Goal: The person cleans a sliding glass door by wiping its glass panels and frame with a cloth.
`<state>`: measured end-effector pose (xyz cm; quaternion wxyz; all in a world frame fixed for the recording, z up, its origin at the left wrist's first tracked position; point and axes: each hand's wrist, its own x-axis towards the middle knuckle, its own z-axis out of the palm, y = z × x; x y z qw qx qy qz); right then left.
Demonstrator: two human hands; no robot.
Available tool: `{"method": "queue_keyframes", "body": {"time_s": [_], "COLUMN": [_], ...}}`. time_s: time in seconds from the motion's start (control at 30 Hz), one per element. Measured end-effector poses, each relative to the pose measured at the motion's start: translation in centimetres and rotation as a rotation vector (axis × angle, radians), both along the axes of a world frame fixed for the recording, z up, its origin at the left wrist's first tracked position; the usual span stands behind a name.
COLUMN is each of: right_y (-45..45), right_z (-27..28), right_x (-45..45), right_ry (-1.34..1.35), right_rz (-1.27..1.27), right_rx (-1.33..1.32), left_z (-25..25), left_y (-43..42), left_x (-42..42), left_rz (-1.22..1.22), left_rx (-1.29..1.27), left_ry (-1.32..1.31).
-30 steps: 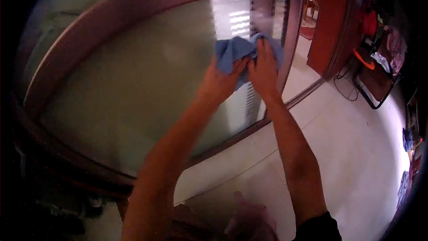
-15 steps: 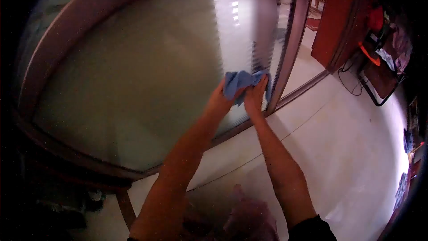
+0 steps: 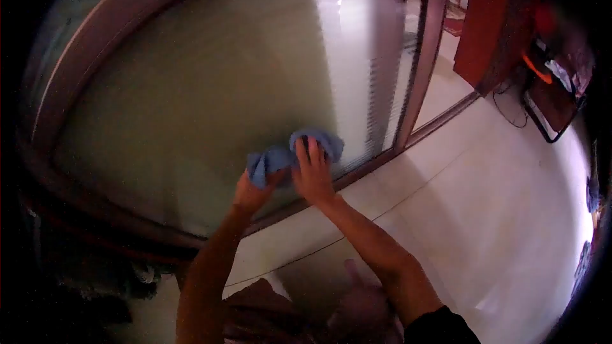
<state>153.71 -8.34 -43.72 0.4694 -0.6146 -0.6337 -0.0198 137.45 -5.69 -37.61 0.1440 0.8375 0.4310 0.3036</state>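
A bunched blue cloth is against the lower part of the large glass panel. My left hand grips the cloth's left end, its fingers mostly tucked behind the fabric. Just to the right, my right hand presses the other end to the glass, fingers bent over it with dark gaps between them. Both arms reach forward from the bottom of the view. I cannot tell whether the fabric is one piece or two.
A brown frame borders the glass, with a doorway and reddish-brown door beyond it. Pale floor tiles spread to the right. A chair with items piled on it stands at the far right, a cable beside it.
Both hands have moved left and down across the glass with the blue cloth, from near the right frame to the lower middle. They are slightly farther apart, and the view has shifted a little.
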Motion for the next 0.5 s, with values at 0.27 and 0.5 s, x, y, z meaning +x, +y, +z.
{"method": "queue_keyframes", "body": {"time_s": [0.27, 0.5], "right_y": [2.1, 1.8], "right_z": [0.9, -2.5], "right_x": [9.8, 19.3], "right_ry": [0.051, 0.152], "right_rz": [-0.198, -0.239], "right_rx": [0.188, 0.101], "left_z": [-0.5, -5.3], "left_y": [4.2, 7.2], "left_x": [10.4, 21.2], "left_rz": [-0.251, -0.537], "left_rx": [0.863, 0.416], "left_ry": [0.392, -0.037]}}
